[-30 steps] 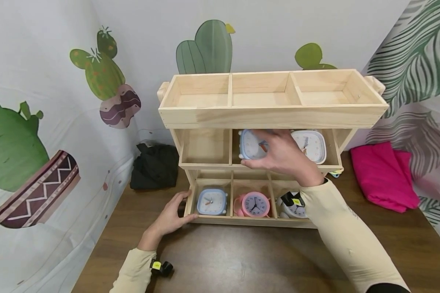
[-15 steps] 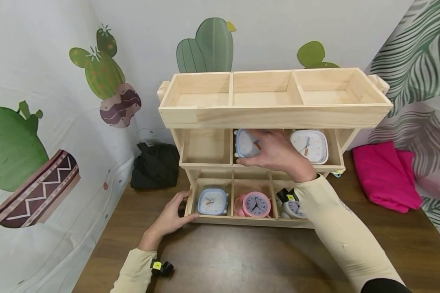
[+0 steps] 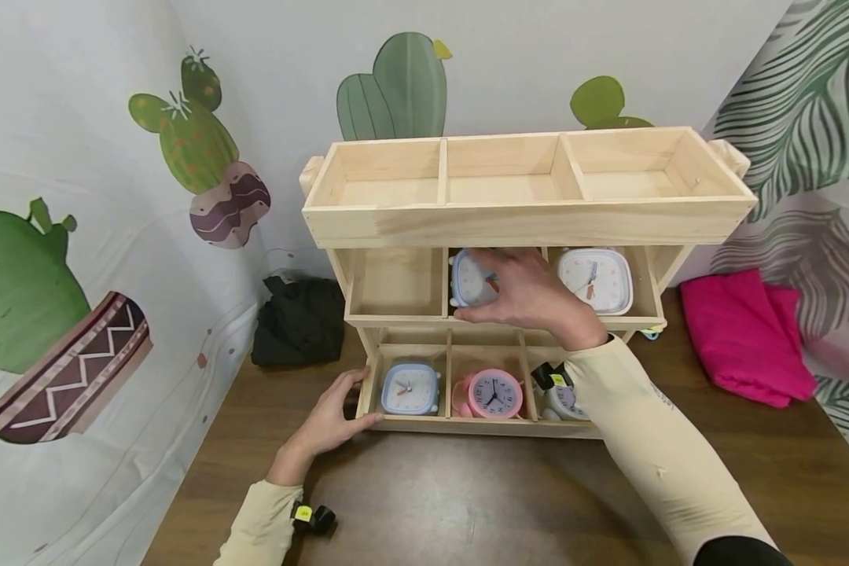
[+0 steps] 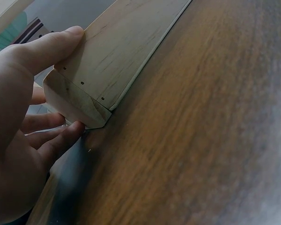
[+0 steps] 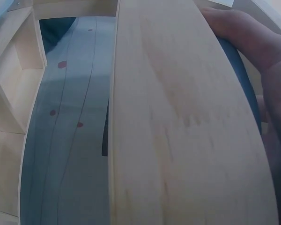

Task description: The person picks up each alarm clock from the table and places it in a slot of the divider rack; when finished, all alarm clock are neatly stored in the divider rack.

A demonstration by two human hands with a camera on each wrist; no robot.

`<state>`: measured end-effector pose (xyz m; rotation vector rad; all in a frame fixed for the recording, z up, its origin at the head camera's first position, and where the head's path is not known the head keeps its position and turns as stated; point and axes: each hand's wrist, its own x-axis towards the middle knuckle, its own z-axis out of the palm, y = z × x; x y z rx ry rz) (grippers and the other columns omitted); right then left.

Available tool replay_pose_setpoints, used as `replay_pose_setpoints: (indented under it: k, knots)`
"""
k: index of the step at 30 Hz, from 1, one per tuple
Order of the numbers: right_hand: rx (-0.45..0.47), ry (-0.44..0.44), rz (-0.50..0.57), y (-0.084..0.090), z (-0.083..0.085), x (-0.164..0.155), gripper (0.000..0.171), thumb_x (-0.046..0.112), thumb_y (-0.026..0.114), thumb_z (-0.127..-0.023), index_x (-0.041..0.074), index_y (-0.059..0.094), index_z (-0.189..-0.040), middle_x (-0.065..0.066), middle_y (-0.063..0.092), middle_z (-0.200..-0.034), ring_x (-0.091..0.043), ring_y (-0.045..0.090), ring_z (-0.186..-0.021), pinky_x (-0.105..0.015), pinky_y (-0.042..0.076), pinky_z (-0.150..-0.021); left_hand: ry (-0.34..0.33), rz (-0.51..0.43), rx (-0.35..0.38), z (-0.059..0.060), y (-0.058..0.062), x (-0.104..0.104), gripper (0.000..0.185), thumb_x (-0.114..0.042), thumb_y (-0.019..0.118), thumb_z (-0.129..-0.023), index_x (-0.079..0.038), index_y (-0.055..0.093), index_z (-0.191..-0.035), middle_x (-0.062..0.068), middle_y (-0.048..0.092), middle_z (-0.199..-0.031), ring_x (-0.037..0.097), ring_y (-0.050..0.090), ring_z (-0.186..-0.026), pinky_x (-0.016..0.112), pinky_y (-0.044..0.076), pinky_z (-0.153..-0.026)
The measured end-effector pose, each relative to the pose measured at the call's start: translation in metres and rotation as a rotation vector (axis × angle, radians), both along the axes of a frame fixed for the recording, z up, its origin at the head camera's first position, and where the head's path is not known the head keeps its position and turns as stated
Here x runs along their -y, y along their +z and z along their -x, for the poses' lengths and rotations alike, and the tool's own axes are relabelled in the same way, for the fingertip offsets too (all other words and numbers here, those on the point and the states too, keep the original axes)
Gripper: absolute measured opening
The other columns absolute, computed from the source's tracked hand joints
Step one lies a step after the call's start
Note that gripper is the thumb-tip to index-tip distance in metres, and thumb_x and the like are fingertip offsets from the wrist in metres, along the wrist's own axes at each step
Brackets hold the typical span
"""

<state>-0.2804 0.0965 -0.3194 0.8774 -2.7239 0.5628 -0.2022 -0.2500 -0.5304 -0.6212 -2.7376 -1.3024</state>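
Observation:
My right hand (image 3: 534, 292) holds a square blue-rimmed alarm clock (image 3: 471, 283) in the middle compartment of the middle tier of a three-tier wooden rack (image 3: 523, 226). That clock's right part is hidden behind the hand. In the right wrist view the tier's front board covers most of my right hand (image 5: 274, 65). My left hand (image 3: 328, 417) grips the front left corner of the bottom tier; the left wrist view has its thumb on the front board (image 4: 117, 42) and its fingers at the end. A white square alarm clock (image 3: 604, 277) lies in the middle tier's right compartment.
In the bottom tier sit a blue square alarm clock (image 3: 409, 388), a round pink alarm clock (image 3: 495, 395) and a white clock (image 3: 564, 402) partly behind my right wrist. A black cloth bundle (image 3: 299, 322) lies left of the rack, a folded pink cloth (image 3: 743, 338) right of it.
My right hand and the blue-rimmed alarm clock have shifted slightly left within the middle compartment, uncovering more of the white clock. My left hand keeps its place on the corner.

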Motion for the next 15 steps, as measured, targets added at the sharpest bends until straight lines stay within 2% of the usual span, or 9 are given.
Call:
replay_pose_setpoints:
  k: [6, 15]
  knots:
    - [0.034, 0.001, -0.02, 0.0001, 0.0009, -0.0006, 0.098, 0.065, 0.076, -0.07, 0.018, 0.041, -0.149, -0.008, 0.037, -0.155, -0.036, 0.039, -0.137, -0.054, 0.034, -0.11, 0.0, -0.004, 0.003, -0.0004, 0.0009, -0.0002, 0.081, -0.035, 0.081, -0.081, -0.008, 0.04, -0.146, 0.013, 0.046, -0.142, 0.028, 0.055, -0.12, 0.043, 0.053, -0.094]
    - [0.07, 0.008, -0.038, 0.0021, 0.0011, -0.0019, 0.103, 0.07, 0.074, -0.069, 0.021, 0.036, -0.152, -0.007, 0.031, -0.158, -0.035, 0.036, -0.139, -0.052, 0.032, -0.112, 0.007, -0.023, 0.019, -0.002, 0.0038, -0.0014, 0.081, -0.035, 0.081, -0.08, -0.008, 0.04, -0.145, 0.013, 0.047, -0.141, 0.027, 0.056, -0.119, 0.042, 0.053, -0.094]
